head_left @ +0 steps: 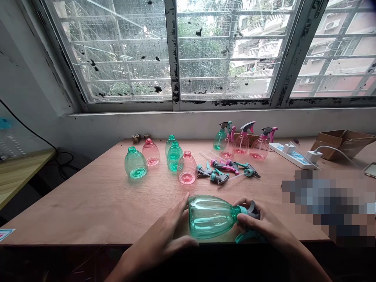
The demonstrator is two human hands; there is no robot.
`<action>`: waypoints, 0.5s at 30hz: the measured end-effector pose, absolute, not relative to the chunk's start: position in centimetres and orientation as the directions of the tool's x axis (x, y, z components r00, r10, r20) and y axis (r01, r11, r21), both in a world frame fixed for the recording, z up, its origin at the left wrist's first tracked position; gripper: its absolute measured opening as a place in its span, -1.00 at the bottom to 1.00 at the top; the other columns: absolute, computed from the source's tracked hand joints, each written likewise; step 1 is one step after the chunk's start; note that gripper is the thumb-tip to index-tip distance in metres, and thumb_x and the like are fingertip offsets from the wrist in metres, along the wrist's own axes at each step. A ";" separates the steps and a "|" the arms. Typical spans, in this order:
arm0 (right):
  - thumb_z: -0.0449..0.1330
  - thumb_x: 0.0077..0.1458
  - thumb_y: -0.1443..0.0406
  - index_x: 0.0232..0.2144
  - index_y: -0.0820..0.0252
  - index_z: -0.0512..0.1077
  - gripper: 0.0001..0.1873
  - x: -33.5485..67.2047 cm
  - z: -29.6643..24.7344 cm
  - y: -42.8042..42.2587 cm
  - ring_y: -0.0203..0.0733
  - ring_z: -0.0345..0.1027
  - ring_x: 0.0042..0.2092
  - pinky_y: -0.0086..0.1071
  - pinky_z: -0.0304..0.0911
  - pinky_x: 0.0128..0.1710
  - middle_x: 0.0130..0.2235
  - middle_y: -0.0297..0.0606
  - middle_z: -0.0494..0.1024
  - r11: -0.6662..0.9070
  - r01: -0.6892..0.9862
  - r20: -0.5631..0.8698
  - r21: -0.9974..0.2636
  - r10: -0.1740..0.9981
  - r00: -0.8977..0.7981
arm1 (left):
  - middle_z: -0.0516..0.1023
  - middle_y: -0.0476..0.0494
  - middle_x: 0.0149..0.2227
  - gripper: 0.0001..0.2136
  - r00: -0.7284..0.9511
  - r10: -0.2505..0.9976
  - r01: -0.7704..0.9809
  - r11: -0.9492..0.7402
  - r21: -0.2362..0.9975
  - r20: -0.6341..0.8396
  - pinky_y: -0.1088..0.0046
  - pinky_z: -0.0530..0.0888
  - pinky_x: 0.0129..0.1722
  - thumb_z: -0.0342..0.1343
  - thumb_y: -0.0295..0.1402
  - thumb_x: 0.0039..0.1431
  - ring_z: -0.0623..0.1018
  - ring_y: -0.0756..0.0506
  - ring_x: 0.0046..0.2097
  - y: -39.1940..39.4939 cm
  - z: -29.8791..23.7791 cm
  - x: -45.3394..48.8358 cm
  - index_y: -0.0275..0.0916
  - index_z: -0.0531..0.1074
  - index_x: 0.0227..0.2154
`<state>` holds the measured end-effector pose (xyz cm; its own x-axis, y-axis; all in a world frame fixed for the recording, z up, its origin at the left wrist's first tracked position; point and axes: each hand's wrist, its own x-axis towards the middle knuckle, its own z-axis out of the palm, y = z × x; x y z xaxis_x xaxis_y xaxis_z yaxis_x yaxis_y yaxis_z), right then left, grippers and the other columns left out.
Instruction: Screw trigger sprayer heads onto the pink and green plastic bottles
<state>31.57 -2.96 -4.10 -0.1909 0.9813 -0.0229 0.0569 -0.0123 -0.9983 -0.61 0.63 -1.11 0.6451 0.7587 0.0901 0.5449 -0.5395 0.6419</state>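
Observation:
A clear green spray bottle [212,216] lies on its side at the near edge of the wooden table [96,203], base to the left. My left hand [164,239] cups the bottle's base, fingers wrapped round it. My right hand [264,227] grips the grey and teal trigger head [249,223] seated at the bottle's neck, fingers closed around it.
Several open green and pink bottles [152,160] stand mid-table. Loose trigger heads [226,169] lie beside them. Several assembled spray bottles [243,141] stand at the back. A white power strip [293,156] and a cardboard box [342,143] sit at the right, near a blurred patch.

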 end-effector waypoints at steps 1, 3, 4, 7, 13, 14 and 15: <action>0.34 0.13 -0.02 -0.11 0.23 0.37 -0.50 31.6 -4.2 -3.0 -0.23 0.30 -0.40 -0.37 0.17 -0.38 -0.48 -0.39 0.50 -0.011 0.055 -0.021 -0.998 0.981 -0.191 | 0.07 -0.09 0.46 -0.16 0.650 0.753 0.536 -0.551 0.640 0.104 0.06 0.20 0.39 0.25 -0.22 0.26 0.15 -0.32 0.43 0.7 -1.1 -0.6 0.03 -0.16 0.44; 0.34 0.13 -0.02 -0.11 0.22 0.36 -0.50 31.7 -4.3 -3.0 -0.23 0.31 -0.40 -0.37 0.17 -0.38 -0.48 -0.39 0.51 -0.009 0.055 -0.020 -0.998 0.981 -0.194 | 0.08 -0.05 0.46 -0.21 0.665 0.732 0.496 -0.581 0.645 0.148 0.13 0.23 0.38 0.18 -0.27 0.32 0.19 -0.28 0.42 0.7 -1.2 -0.6 0.07 -0.18 0.44; 0.34 0.13 -0.02 -0.11 0.22 0.36 -0.50 31.7 -4.4 -3.0 -0.22 0.31 -0.40 -0.37 0.18 -0.38 -0.48 -0.39 0.51 -0.008 0.057 -0.019 -0.998 0.980 -0.196 | 0.09 -0.03 0.46 -0.22 0.672 0.721 0.475 -0.596 0.647 0.170 0.16 0.25 0.37 0.15 -0.30 0.34 0.22 -0.25 0.41 0.7 -1.2 -0.6 0.09 -0.21 0.44; 0.34 0.13 -0.02 -0.11 0.22 0.36 -0.50 31.8 -4.5 -2.9 -0.22 0.32 -0.40 -0.37 0.18 -0.38 -0.48 -0.38 0.52 0.000 0.067 -0.014 -0.998 0.979 -0.202 | 0.09 -0.03 0.46 -0.15 0.686 0.706 0.455 -0.604 0.654 0.175 0.19 0.29 0.35 0.19 -0.32 0.32 0.25 -0.24 0.40 0.7 -1.5 -0.6 0.12 -0.30 0.44; 0.35 0.13 -0.01 -0.11 0.22 0.36 -0.51 31.7 -4.6 -2.8 -0.21 0.34 -0.40 -0.38 0.21 -0.37 -0.47 -0.38 0.52 0.001 0.052 -0.010 -0.999 0.979 -0.206 | 0.04 -0.08 0.47 -0.07 0.659 0.743 0.524 -0.566 0.637 0.118 0.06 0.22 0.38 0.30 -0.23 0.21 0.17 -0.32 0.42 0.8 -1.3 -0.7 0.09 -0.23 0.44; 0.34 0.14 -0.01 -0.11 0.22 0.36 -0.52 31.8 -4.6 -2.8 -0.21 0.34 -0.40 -0.37 0.21 -0.37 -0.47 -0.38 0.52 0.003 0.050 -0.008 -0.999 0.979 -0.205 | 0.05 -0.06 0.47 -0.11 0.665 0.737 0.513 -0.570 0.641 0.123 0.08 0.23 0.38 0.28 -0.24 0.24 0.18 -0.30 0.42 0.8 -1.2 -0.6 0.10 -0.22 0.44; 0.34 0.14 0.00 -0.11 0.21 0.36 -0.52 31.8 -4.7 -2.8 -0.21 0.34 -0.39 -0.37 0.21 -0.37 -0.47 -0.38 0.52 0.004 0.048 -0.006 -0.999 0.978 -0.206 | 0.07 -0.03 0.46 -0.14 0.673 0.728 0.494 -0.576 0.651 0.132 0.12 0.24 0.37 0.24 -0.25 0.28 0.20 -0.27 0.42 0.8 -1.1 -0.6 0.12 -0.22 0.43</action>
